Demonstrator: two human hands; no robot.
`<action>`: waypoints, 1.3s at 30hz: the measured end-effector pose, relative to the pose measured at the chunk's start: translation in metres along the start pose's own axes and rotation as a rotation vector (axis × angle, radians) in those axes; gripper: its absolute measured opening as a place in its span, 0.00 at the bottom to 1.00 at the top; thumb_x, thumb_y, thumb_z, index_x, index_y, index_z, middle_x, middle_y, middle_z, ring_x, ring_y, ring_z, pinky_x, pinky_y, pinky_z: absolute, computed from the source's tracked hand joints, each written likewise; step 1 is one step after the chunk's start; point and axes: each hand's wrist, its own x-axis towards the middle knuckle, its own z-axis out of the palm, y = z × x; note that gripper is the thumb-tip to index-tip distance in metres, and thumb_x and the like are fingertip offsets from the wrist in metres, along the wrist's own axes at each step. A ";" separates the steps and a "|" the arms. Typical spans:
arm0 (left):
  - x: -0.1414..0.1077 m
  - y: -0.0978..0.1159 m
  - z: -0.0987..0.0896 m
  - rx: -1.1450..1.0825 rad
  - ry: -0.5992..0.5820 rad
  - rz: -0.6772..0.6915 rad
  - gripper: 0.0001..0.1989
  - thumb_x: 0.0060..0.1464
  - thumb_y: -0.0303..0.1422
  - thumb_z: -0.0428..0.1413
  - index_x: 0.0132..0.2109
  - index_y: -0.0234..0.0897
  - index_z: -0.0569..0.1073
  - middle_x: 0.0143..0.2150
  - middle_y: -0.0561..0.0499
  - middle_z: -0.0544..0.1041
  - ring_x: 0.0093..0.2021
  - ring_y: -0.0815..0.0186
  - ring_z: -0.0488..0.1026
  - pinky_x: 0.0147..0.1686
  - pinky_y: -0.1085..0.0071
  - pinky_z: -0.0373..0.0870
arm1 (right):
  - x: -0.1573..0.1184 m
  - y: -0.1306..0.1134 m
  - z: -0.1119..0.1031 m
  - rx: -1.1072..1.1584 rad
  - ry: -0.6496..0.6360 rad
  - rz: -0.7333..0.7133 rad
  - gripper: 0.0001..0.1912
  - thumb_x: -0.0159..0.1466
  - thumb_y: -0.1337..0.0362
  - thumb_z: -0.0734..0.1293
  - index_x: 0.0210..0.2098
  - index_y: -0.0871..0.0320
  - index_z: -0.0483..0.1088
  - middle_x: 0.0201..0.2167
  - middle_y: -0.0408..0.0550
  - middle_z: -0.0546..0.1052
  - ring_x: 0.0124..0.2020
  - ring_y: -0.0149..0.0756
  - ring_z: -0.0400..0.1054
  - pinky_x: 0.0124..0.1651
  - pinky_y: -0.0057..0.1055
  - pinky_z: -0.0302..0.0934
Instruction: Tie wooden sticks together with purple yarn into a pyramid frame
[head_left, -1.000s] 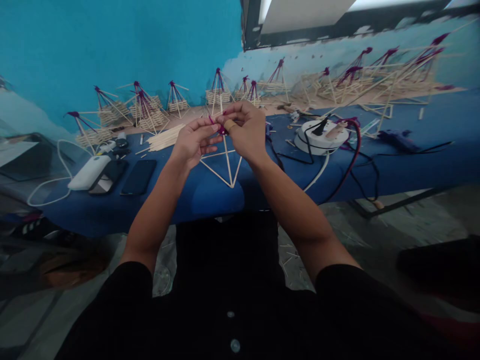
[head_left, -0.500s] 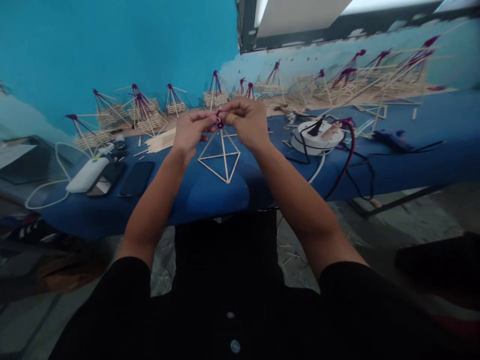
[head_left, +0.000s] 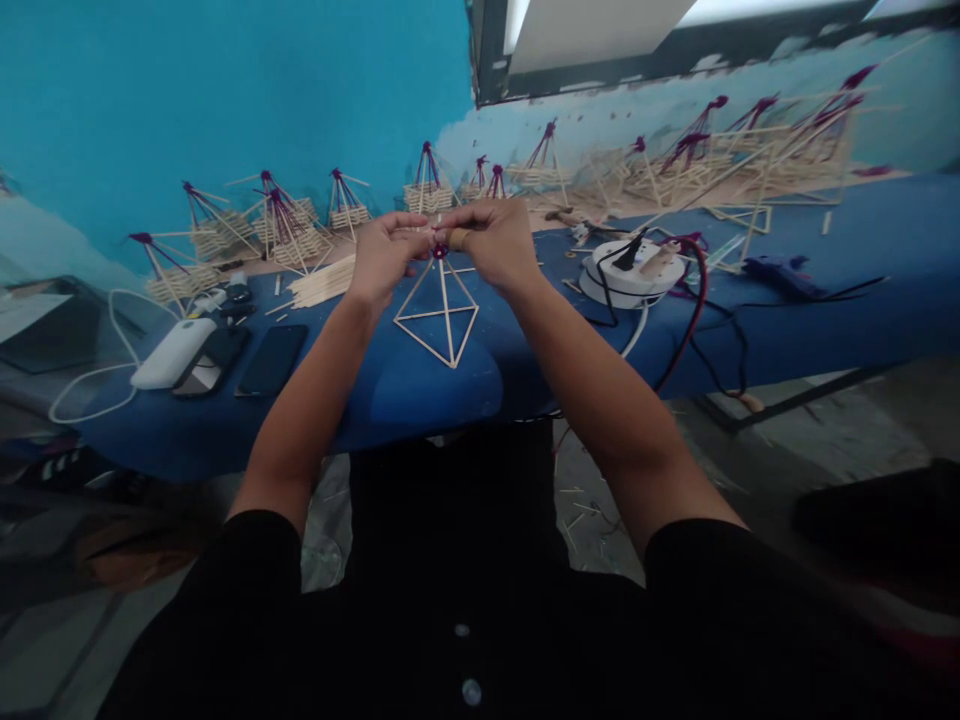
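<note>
A small pyramid frame of thin wooden sticks (head_left: 448, 315) stands on the blue-covered table, its top wrapped in purple yarn (head_left: 439, 253). Just above that wrapping, the fingertips of my left hand (head_left: 384, 256) and my right hand (head_left: 496, 246) meet in a pinch. Each appears closed on the loose yarn at the top, though the strand between the fingertips is mostly hidden. A yellowish band is around a finger of my right hand. Left of my left hand lies a stack of loose wooden sticks (head_left: 322, 283).
Stick structures with purple tops (head_left: 289, 225) line the wall side. A round white power strip (head_left: 634, 275) with tangled cables is on the right. A phone (head_left: 272, 360), a second dark device (head_left: 212, 360) and a white box (head_left: 174, 353) lie left, by the table edge.
My fingertips have drawn closer together over the yarn wrapping, and less loose purple yarn shows between them. The stick frame stays in about the same place.
</note>
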 end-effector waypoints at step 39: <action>0.004 -0.042 0.011 0.053 0.131 0.396 0.06 0.57 0.34 0.73 0.40 0.40 0.86 0.39 0.48 0.90 0.39 0.61 0.88 0.46 0.65 0.86 | 0.018 -0.065 -0.001 0.069 -0.220 0.675 0.21 0.67 0.84 0.66 0.21 0.60 0.72 0.19 0.43 0.72 0.25 0.26 0.65 0.28 0.22 0.61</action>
